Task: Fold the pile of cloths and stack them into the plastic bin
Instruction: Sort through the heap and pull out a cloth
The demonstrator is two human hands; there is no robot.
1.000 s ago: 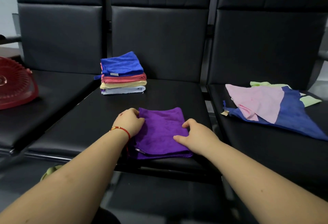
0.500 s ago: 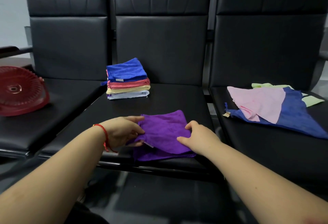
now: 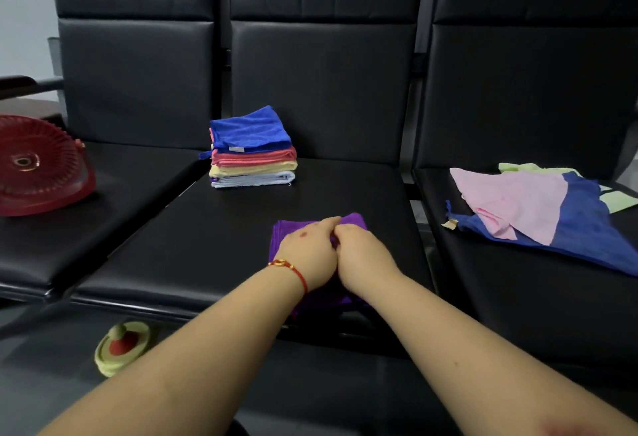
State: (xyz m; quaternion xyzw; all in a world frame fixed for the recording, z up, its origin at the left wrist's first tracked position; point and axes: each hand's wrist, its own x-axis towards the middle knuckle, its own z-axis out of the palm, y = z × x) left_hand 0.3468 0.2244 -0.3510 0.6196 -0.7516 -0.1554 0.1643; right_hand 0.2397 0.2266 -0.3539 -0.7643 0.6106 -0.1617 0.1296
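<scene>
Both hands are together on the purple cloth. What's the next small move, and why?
Probably lift the purple cloth and set it on the folded stack behind. It looks folded small, with the left hand and right hand meeting on top, fingers curled at it. Unfolded cloths wait on the right seat.

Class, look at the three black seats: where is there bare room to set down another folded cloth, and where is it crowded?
Bare middle seat between folded stack and purple cloth; also left of both hands. Left seat beside the red fan. Crowded: right seat under the unfolded cloths.
</scene>
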